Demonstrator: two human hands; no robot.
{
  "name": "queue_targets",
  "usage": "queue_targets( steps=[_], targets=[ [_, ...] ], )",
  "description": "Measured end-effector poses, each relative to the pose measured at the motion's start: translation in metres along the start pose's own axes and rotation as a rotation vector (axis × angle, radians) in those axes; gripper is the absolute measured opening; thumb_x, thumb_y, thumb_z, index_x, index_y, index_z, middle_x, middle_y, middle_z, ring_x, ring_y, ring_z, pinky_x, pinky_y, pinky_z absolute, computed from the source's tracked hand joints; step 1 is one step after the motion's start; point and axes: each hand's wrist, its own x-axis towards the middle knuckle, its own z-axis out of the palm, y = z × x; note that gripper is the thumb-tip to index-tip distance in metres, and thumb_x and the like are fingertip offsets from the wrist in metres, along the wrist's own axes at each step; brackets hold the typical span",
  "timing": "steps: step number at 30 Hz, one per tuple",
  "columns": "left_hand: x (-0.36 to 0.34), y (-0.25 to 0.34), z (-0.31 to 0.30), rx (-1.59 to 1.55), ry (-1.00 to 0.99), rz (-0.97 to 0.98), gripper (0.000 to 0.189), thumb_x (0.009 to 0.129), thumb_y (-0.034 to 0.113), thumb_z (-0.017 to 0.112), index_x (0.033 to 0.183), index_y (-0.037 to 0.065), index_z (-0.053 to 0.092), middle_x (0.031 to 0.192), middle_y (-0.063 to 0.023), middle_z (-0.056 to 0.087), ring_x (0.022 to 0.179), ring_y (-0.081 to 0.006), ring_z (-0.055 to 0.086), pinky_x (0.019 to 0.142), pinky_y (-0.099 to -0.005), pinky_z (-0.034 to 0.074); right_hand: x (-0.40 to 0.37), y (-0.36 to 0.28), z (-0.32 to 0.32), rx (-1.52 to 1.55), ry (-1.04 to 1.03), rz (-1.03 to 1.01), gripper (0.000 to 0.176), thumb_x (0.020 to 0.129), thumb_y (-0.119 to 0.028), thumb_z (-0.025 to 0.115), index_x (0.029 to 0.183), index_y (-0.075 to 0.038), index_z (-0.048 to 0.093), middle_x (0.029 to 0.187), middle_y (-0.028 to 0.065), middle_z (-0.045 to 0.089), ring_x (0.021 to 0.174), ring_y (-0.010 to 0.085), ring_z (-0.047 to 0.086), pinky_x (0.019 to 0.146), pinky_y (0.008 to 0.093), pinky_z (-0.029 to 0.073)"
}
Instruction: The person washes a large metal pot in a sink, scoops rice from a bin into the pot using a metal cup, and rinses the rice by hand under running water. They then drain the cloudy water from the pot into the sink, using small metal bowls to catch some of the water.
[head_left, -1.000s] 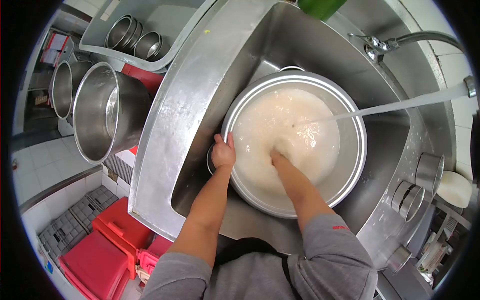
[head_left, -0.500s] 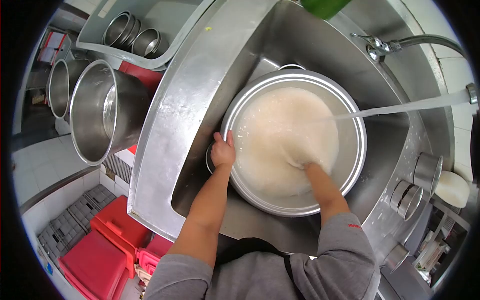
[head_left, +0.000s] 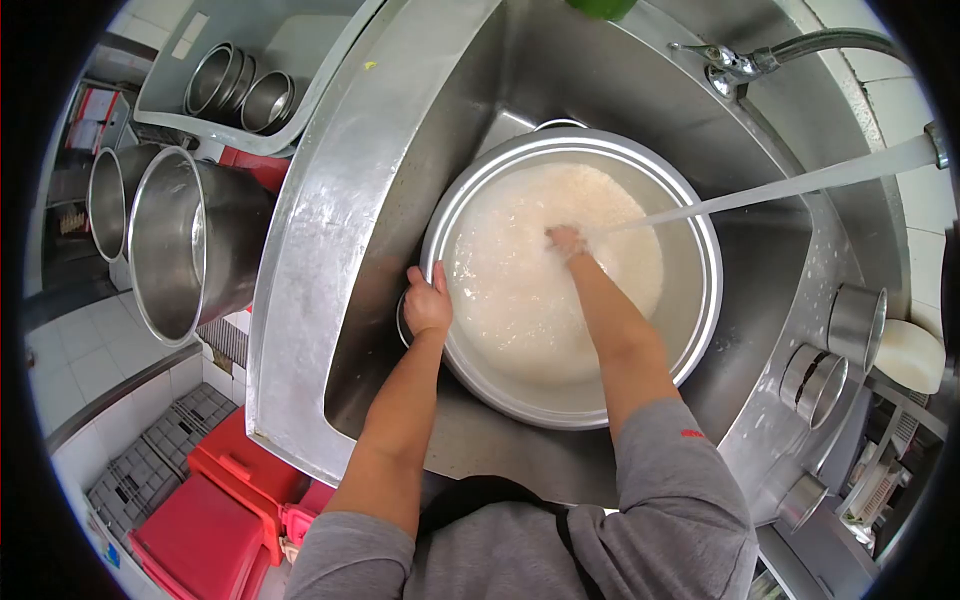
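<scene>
A big round metal pot (head_left: 690, 290) stands in the sink, holding cloudy whitish water (head_left: 530, 320) and what looks like rice (head_left: 612, 195). My left hand (head_left: 428, 305) is closed around the pot's left side, at the rim and side handle. Near the middle of the pot, my right hand (head_left: 567, 241) is partly under the water, its fingertips hidden. A stream of water (head_left: 780, 192) runs from the spout at the right and falls into the pot beside my right hand.
The deep steel sink (head_left: 350, 250) surrounds the pot. A tap lever (head_left: 725, 65) sits at the back right. Large steel pots (head_left: 200, 245) and a grey tub (head_left: 300, 60) with metal bowls are left; small metal containers (head_left: 815, 385) stand right. Red bins (head_left: 205, 535) are below left.
My right hand has moved up and left through the water toward the pot's middle, and more of it shows. My left hand keeps its hold. The whole view has shifted slightly.
</scene>
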Motion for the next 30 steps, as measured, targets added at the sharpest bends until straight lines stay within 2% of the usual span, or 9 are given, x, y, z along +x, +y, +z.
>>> queue_targets(
  steps=[2, 5, 9, 14, 16, 19, 23, 25, 30],
  targets=[
    [0.002, 0.0, 0.0, 0.0, -0.013, -0.006, 0.046, 0.084, 0.046, 0.035, 0.093, 0.001, 0.04, 0.072, -0.026, 0.056, 0.069, -0.0422, 0.055, 0.061, -0.0488, 0.043, 0.009, -0.01, -0.007, 0.159, 0.073, 0.056, 0.056, 0.077, -0.038, 0.047, 0.125, -0.013, 0.036, 0.126, 0.0093, 0.039, 0.115, 0.0254, 0.038, 0.095, 0.0357, 0.029],
    [0.0, 0.0, 0.0, 0.0, -0.017, -0.006, 0.046, 0.084, 0.046, 0.035, 0.094, 0.001, 0.04, 0.072, -0.0259, 0.056, 0.069, -0.0424, 0.055, 0.061, -0.0491, 0.043, 0.044, -0.012, 0.055, 1.421, 0.534, 0.014, 0.057, 0.077, -0.042, 0.046, 0.124, -0.009, 0.039, 0.119, 0.0125, 0.046, 0.111, 0.024, 0.042, 0.093, 0.0333, 0.03],
    [0.0, 0.0, -0.001, 0.001, -0.015, -0.004, 0.046, 0.084, 0.047, 0.035, 0.093, 0.002, 0.039, 0.073, -0.0252, 0.057, 0.07, -0.0423, 0.055, 0.062, -0.0493, 0.043, 0.001, -0.021, 0.086, 1.564, 0.23, 0.094, 0.05, 0.081, -0.035, 0.045, 0.117, 0.0, 0.044, 0.112, 0.0163, 0.05, 0.105, 0.0241, 0.046, 0.089, 0.0327, 0.034],
    [-0.002, 0.003, -0.006, -0.023, -0.023, -0.011, 0.046, 0.084, 0.048, 0.035, 0.092, 0.003, 0.039, 0.075, -0.0247, 0.057, 0.071, -0.0416, 0.055, 0.063, -0.0489, 0.043, -0.091, -0.017, 0.054, 0.716, -0.049, 0.07, 0.053, 0.078, -0.03, 0.051, 0.118, 0.002, 0.039, 0.107, 0.0246, 0.045, 0.101, 0.0349, 0.045, 0.092, 0.0341, 0.032],
    [-0.001, 0.003, -0.007, -0.033, -0.019, -0.013, 0.046, 0.084, 0.048, 0.035, 0.092, 0.003, 0.039, 0.075, -0.0247, 0.057, 0.071, -0.0411, 0.055, 0.063, -0.0487, 0.043, -0.127, -0.019, 0.095, 0.613, 0.688, -0.276, 0.047, 0.08, -0.034, 0.046, 0.106, 0.005, 0.049, 0.111, 0.0214, 0.046, 0.107, 0.0323, 0.041, 0.09, 0.0453, 0.031],
    [-0.004, 0.0, -0.004, -0.035, -0.032, -0.027, 0.045, 0.084, 0.048, 0.034, 0.091, 0.004, 0.039, 0.075, -0.0243, 0.057, 0.071, -0.0404, 0.056, 0.062, -0.0485, 0.044, -0.188, -0.036, 0.063, -0.042, 0.386, -0.573, 0.064, 0.068, -0.028, 0.058, 0.122, -0.002, 0.036, 0.122, 0.0197, 0.038, 0.109, 0.0309, 0.042, 0.09, 0.0606, 0.019],
    [-0.001, 0.0, -0.003, -0.011, -0.042, -0.048, 0.046, 0.083, 0.049, 0.034, 0.091, 0.004, 0.039, 0.074, -0.0235, 0.057, 0.07, -0.04, 0.056, 0.062, -0.0484, 0.044, -0.123, -0.05, 0.123, 0.135, 0.088, -0.697, 0.044, 0.072, -0.029, 0.052, 0.114, -0.019, 0.049, 0.131, 0.0087, 0.029, 0.125, 0.0271, 0.019, 0.091, 0.0677, 0.002],
    [0.003, -0.004, -0.003, 0.007, -0.031, -0.044, 0.046, 0.083, 0.049, 0.034, 0.092, 0.004, 0.038, 0.073, -0.0232, 0.057, 0.069, -0.0401, 0.057, 0.061, -0.0483, 0.044, -0.087, -0.076, 0.106, -0.494, 0.176, -0.626, 0.038, 0.073, -0.027, 0.05, 0.111, -0.024, 0.052, 0.133, 0.006, 0.028, 0.125, 0.0271, 0.018, 0.09, 0.0685, -0.004],
    [0.0, 0.0, -0.003, 0.004, -0.028, -0.041, 0.045, 0.083, 0.048, 0.035, 0.091, 0.004, 0.038, 0.071, -0.0229, 0.057, 0.067, -0.0404, 0.056, 0.059, -0.0479, 0.045, -0.062, -0.084, -0.009, -0.693, 0.231, -0.78, 0.039, 0.072, -0.031, 0.051, 0.108, -0.018, 0.054, 0.123, 0.0059, 0.043, 0.116, 0.032, 0.036, 0.088, 0.0694, 0.006]
  ],
)
